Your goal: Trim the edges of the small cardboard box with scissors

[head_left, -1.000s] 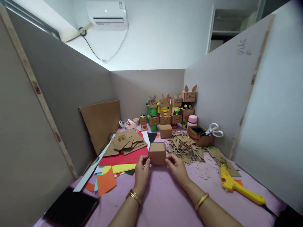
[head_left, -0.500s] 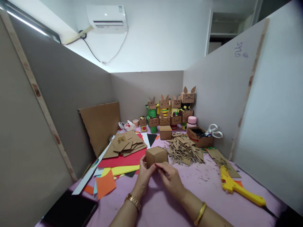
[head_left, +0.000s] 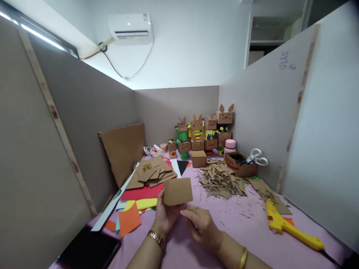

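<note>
My left hand point(head_left: 166, 216), with a gold watch at the wrist, grips a small brown cardboard box point(head_left: 177, 191) from its left side and below. One plain face of the box is tilted toward me. Just below its lower right edge is my right hand point(head_left: 203, 227), fingers curled and pressed together near my left fingertips. Whatever the right fingers pinch, if anything, is too small to make out. Behind the box sits another closed cardboard box point(head_left: 199, 159), in front of cardboard animal figures point(head_left: 198, 123).
To the left lie cardboard pieces point(head_left: 153, 170), coloured paper point(head_left: 130, 220) and a black tablet-like slab point(head_left: 91, 248). On the right are cardboard scraps point(head_left: 221, 179), a yellow glue gun point(head_left: 291, 228) and a carton point(head_left: 241, 164) with white-handled scissors point(head_left: 258, 157). Grey partitions point(head_left: 176, 104) surround the table.
The box has been turned in my left hand, from a corner facing me to one flat face. My right hand has shifted slightly down, off the box's front. The view has shifted a little.
</note>
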{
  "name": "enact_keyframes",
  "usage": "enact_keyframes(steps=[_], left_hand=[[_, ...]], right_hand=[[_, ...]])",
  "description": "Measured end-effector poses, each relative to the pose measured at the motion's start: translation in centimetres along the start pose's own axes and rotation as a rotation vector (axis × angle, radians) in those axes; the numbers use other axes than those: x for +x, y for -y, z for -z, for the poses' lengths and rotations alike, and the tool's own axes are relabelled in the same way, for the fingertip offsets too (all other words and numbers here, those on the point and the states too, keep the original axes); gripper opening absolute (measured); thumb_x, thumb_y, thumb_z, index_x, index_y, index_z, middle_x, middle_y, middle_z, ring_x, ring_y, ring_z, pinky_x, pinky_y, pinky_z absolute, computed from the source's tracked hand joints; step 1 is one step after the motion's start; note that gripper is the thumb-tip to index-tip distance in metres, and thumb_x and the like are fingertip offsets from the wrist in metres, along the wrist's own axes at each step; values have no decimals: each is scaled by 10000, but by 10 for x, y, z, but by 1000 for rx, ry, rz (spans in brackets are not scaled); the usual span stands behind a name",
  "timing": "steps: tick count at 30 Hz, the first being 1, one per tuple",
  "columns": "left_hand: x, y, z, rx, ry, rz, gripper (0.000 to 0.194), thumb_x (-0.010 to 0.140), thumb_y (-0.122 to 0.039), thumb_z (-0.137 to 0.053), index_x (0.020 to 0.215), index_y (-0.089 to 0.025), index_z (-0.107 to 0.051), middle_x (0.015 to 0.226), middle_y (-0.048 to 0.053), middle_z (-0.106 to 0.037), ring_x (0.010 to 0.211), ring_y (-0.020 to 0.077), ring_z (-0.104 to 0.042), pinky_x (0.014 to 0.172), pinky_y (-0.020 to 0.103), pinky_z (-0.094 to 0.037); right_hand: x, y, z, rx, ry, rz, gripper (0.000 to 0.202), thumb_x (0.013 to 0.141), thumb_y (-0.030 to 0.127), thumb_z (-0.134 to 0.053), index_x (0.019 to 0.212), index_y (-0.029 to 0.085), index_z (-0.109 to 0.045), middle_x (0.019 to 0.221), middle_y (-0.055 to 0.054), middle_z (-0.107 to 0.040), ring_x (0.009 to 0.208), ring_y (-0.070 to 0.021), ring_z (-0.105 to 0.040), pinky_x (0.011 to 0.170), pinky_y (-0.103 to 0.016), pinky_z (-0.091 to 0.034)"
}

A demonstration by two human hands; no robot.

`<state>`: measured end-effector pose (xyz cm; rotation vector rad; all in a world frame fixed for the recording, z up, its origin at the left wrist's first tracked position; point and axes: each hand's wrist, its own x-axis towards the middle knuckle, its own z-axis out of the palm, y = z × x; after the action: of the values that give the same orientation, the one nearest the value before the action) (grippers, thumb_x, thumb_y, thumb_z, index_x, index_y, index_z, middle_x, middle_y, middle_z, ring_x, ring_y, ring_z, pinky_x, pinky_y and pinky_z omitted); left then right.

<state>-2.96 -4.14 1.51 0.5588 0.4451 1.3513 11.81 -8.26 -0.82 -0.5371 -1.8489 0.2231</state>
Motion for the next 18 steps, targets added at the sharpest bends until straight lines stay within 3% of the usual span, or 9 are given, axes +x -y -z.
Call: enact_keyframes(steps=[4,8,10,13,15,18], left_hand=[[-3,-2,10,-42,86,35,303,841,-410,-545,936,-165,-696,949,93,-778,891,245,-707,814,377,-531],[-4,1,17,-49,150,103,315,850,-381,-535,959,-143,-711,995,117,-773,942,254,-701,874,379,-499],[-3,3,19,-46,175,146,380,859,-410,-516,982,-108,-709,987,145,-770,912,263,-706,853,385,-502],[-4,6,21,-40,203,196,452,865,-454,-499,1019,-80,-699,981,162,-767,862,267,-708,805,394,-511],[-4,7,21,-38,216,219,428,864,-448,-511,1018,-96,-698,968,138,-771,856,254,-704,799,383,-509],[-7,8,19,-38,225,243,362,861,-428,-540,984,-124,-693,901,90,-771,822,209,-699,786,353,-507]], right_hand=[[0,-4,5,17,-72,-163,146,897,203,-528,976,190,-649,821,-30,-694,698,-165,-639,643,-318,-515],[3,-6,10,95,-137,-366,187,947,306,-490,1006,178,-612,837,-49,-665,674,-160,-608,607,-291,-490],[3,-6,10,166,-118,-424,311,920,397,-526,1142,182,-570,1004,-104,-660,830,-206,-628,665,-309,-508],[1,-8,7,299,-57,-471,680,844,561,-570,1388,206,-372,1333,-153,-520,1151,-281,-536,841,-370,-500],[0,-9,4,383,-20,-499,822,816,629,-558,1455,215,-249,1423,-158,-444,1241,-294,-476,934,-406,-457],[0,-10,2,477,9,-534,862,822,638,-543,1476,214,-175,1452,-167,-414,1260,-286,-468,996,-432,-406]])
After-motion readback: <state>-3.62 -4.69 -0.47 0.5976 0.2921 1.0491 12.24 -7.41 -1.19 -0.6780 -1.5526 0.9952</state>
